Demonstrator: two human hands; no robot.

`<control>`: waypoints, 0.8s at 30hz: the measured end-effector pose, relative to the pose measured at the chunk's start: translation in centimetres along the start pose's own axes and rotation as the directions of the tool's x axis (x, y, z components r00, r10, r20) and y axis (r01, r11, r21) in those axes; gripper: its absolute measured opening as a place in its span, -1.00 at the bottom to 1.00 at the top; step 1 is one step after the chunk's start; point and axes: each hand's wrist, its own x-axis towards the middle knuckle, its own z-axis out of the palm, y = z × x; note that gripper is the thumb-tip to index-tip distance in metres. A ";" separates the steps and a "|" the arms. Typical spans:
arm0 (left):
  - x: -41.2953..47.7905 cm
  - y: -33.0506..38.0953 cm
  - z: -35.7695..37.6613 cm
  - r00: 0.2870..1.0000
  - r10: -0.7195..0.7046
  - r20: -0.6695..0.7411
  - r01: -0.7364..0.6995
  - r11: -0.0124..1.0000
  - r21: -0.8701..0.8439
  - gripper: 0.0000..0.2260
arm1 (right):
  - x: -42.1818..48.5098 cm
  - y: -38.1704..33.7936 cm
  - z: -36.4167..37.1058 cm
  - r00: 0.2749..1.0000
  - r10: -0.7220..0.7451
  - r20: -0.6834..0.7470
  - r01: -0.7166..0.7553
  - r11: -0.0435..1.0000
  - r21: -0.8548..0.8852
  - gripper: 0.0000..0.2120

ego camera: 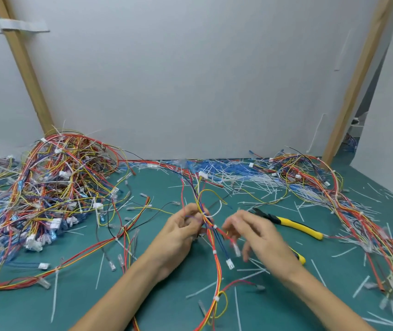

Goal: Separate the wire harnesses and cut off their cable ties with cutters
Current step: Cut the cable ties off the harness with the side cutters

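Obs. Your left hand (185, 226) is clenched on one wire harness (217, 271). Its fingers curl round the red, yellow and blue leads and lift them off the green mat (159, 192). Judged reason: held up like this, the strand stays clear of the other wires, so it can be teased free.

Your right hand (255, 232) is released, with its fingers loose and spread. It is motion-blurred and nothing shows in its grip. Its fingertips sit just beside the leads on the side away from the left hand. Whether they touch the red lead cannot be told.

Position of work. The harness runs from beyond your left fingertips, through that grip, then down between your two wrists toward you. A white cable tie (214, 227) sits on it in the gap between the hands and is not yet cut. More ties follow lower down the run.

The cutters (295, 226) lie on the mat just beyond and outboard of your right hand. One yellow handle is partly hidden under that hand. Judged reason: they are parked within short reach for the cut.

The uncleared tangle (54, 187) lies well outboard of your left hand. A second heap (322, 187) lies outboard of the right. Clipped tie offcuts (238, 182) litter the mat beyond both hands.
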 end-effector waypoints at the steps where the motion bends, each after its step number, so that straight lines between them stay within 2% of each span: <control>1: -0.1 -0.1 0.1 0.999 -0.014 0.048 0.015 1.000 -0.011 -0.82 | -0.1 0.0 0.3 0.998 0.006 0.060 -0.005 1.000 -0.015 -0.85; 3: -0.2 -0.1 0.2 0.991 -0.037 0.129 0.039 0.999 -0.014 -0.64 | -0.5 0.1 1.0 0.994 -0.030 0.110 0.038 0.997 -0.068 -0.88; 6: -0.2 0.3 0.4 0.988 -0.058 0.145 0.063 0.998 -0.026 -0.56 | -0.5 0.1 1.1 0.996 -0.057 0.069 0.063 0.994 -0.088 -0.93; 8: -0.2 0.4 0.4 0.988 -0.067 0.140 0.075 0.996 -0.052 -0.59 | -0.4 0.1 0.8 0.996 -0.075 0.039 0.079 0.989 -0.126 -0.95; 12: -0.4 0.5 0.6 0.989 -0.069 0.127 0.073 0.997 -0.027 -0.85 | -0.5 0.2 0.9 0.994 -0.111 0.005 0.110 0.979 -0.173 -0.95; 16: -0.5 0.6 0.6 0.990 -0.062 0.124 0.065 0.998 -0.018 -0.89 | -0.4 0.2 0.8 0.988 -0.151 -0.018 0.142 0.963 -0.229 -0.94; 19: -0.3 0.4 0.4 0.996 -0.055 0.072 0.057 0.998 -0.032 -0.94 | -0.3 0.1 0.8 0.986 -0.162 -0.028 0.150 0.959 -0.242 -0.93; 21: -0.3 0.3 0.3 0.997 -0.050 0.056 0.052 0.998 -0.042 -0.93 | -0.2 0.0 0.6 0.990 -0.142 0.020 0.143 0.968 -0.205 -0.92; 24: -0.3 0.4 0.5 0.997 -0.048 0.067 0.047 0.999 0.007 -0.76 | -0.3 -0.2 0.5 0.988 -0.064 0.142 0.075 0.994 -0.075 -0.75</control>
